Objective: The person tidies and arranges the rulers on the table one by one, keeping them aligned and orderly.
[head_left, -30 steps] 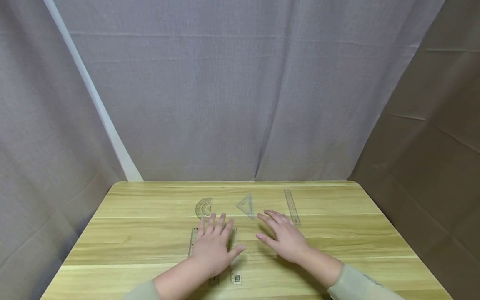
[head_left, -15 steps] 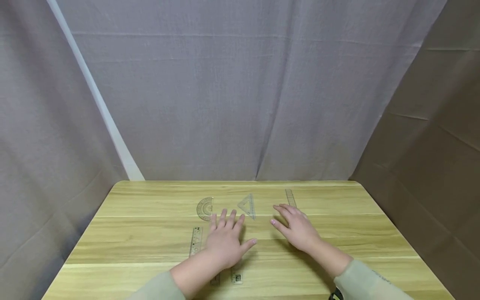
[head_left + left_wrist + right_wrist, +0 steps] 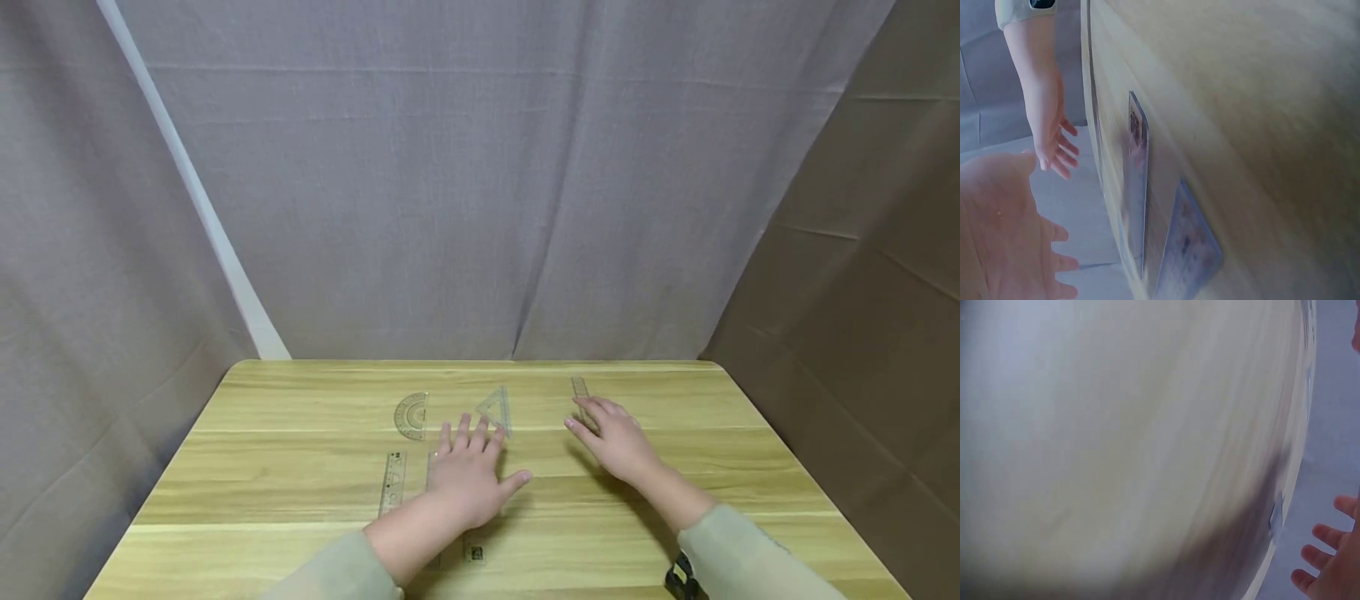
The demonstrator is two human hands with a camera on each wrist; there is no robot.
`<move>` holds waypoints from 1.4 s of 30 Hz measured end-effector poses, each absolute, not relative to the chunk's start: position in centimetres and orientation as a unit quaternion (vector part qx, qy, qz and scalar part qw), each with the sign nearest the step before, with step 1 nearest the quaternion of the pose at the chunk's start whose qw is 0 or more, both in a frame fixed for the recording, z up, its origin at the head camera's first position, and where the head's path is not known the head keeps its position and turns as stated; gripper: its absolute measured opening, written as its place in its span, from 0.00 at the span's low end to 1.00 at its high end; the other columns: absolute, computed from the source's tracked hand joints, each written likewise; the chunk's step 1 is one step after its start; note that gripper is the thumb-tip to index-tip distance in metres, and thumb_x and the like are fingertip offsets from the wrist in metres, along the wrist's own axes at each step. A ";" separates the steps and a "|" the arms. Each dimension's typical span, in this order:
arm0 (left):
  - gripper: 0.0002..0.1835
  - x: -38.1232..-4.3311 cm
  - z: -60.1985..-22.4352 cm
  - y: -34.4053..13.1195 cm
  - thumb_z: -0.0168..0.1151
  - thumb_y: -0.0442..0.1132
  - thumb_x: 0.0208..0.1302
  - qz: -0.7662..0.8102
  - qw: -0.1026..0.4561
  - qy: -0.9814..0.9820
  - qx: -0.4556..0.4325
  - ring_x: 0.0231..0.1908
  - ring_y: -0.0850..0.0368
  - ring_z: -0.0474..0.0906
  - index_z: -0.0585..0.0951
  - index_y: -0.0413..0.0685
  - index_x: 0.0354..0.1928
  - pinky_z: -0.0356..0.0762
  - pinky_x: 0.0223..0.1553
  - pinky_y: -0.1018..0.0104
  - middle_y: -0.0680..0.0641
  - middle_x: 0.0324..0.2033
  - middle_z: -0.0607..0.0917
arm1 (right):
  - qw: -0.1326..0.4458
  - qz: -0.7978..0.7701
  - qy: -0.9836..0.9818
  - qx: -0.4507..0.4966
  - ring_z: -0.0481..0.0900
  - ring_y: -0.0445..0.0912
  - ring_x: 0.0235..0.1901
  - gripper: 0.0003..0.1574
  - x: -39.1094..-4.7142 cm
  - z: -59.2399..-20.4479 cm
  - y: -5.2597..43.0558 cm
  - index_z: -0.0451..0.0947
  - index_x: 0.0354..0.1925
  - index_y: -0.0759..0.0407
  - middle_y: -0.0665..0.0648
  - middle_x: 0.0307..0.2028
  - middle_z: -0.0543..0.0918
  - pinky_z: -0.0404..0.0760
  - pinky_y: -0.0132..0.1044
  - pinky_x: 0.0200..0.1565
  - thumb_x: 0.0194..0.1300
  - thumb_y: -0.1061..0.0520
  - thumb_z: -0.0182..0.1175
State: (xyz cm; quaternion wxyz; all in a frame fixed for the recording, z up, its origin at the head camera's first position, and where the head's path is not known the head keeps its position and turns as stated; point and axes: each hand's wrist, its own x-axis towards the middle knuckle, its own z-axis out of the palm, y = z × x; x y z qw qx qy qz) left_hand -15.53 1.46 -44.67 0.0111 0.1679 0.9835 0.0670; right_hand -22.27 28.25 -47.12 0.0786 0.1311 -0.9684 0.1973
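My left hand hovers palm down over the table, fingers spread, its fingertips overlapping the lower part of a clear set square. Beneath this hand and forearm lie clear rulers, one showing its lower end; much of them is hidden. A clear lettered ruler lies left of the hand, and a clear protractor sits beyond it. My right hand, fingers loosely bent, is over another clear ruler and covers its near part. In the right wrist view this hand's fingers are apart, holding nothing.
The wood-grain table has rounded far corners. Grey cloth hangs behind it and along both sides, with a pale gap at the back left. A dark band shows by the right sleeve.
Both hands have moved to the right and slightly away from me. The left hand has uncovered more of the lettered ruler; the right now hides more of the ruler at the right.
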 end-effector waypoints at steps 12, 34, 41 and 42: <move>0.50 -16.0 -44.6 4.0 0.23 0.79 0.63 0.063 0.026 0.983 0.171 0.76 0.40 0.43 0.57 0.57 0.78 0.34 0.73 0.40 0.45 0.77 0.54 | 0.061 0.198 -0.972 0.112 0.64 0.69 0.65 0.40 -24.5 -47.1 30.0 0.67 0.70 0.61 0.70 0.65 0.70 0.59 0.72 0.62 0.75 0.34 0.46; 0.45 -17.1 -45.7 9.6 0.28 0.79 0.64 0.006 0.064 0.983 0.171 0.76 0.44 0.47 0.59 0.66 0.77 0.37 0.73 0.40 0.51 0.76 0.58 | 0.041 0.213 -0.973 0.077 0.70 0.68 0.60 0.33 -27.5 -47.9 31.4 0.73 0.66 0.59 0.69 0.62 0.73 0.68 0.67 0.59 0.74 0.40 0.53; 0.44 -17.8 -46.2 10.7 0.29 0.79 0.63 -0.013 0.079 0.983 0.165 0.76 0.46 0.46 0.58 0.69 0.77 0.39 0.73 0.40 0.53 0.76 0.57 | 0.033 0.207 -0.975 0.071 0.68 0.70 0.61 0.33 -28.1 -48.1 31.6 0.73 0.66 0.58 0.71 0.64 0.71 0.66 0.69 0.60 0.74 0.40 0.52; 0.44 -17.9 -46.2 10.8 0.29 0.79 0.63 -0.012 0.080 0.983 0.164 0.76 0.46 0.46 0.58 0.69 0.77 0.39 0.73 0.41 0.54 0.76 0.57 | 0.031 0.207 -0.975 0.069 0.67 0.70 0.62 0.33 -28.2 -48.1 31.6 0.72 0.66 0.58 0.72 0.64 0.70 0.65 0.69 0.60 0.74 0.40 0.52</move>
